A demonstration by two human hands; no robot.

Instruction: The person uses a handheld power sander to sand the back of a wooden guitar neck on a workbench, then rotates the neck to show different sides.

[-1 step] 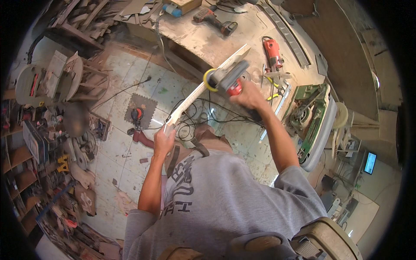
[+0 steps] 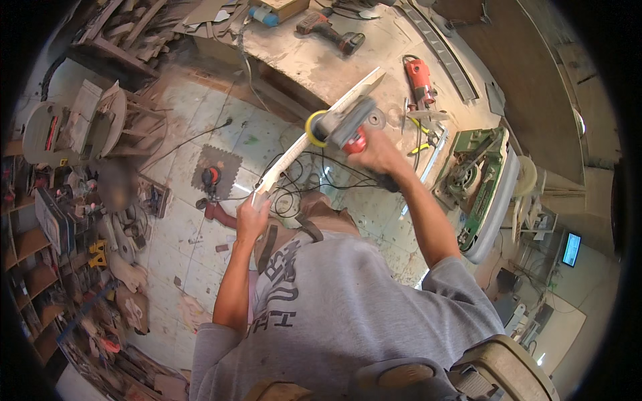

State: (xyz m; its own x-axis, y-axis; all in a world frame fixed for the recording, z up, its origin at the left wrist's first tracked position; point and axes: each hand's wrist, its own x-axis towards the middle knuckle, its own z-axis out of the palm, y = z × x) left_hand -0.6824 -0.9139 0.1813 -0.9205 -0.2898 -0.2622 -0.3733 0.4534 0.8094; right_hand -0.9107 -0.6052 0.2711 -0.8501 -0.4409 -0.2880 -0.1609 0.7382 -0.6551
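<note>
Spanning the gap between the person and the desk, a pale wooden strip slants with its far end over the desktop; contact there cannot be confirmed. The left hand is closed round the near end, apparently to steady it. The right hand grips a red-and-grey power tool, its yellow disc overlapping the strip, presumably for control. Beyond, a cordless drill and red corded tool lie apart.

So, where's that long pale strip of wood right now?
In the head view, just above centre: the strip slants up and right from the left hand toward the bench, with the power tool in the right hand at its upper half.
</note>
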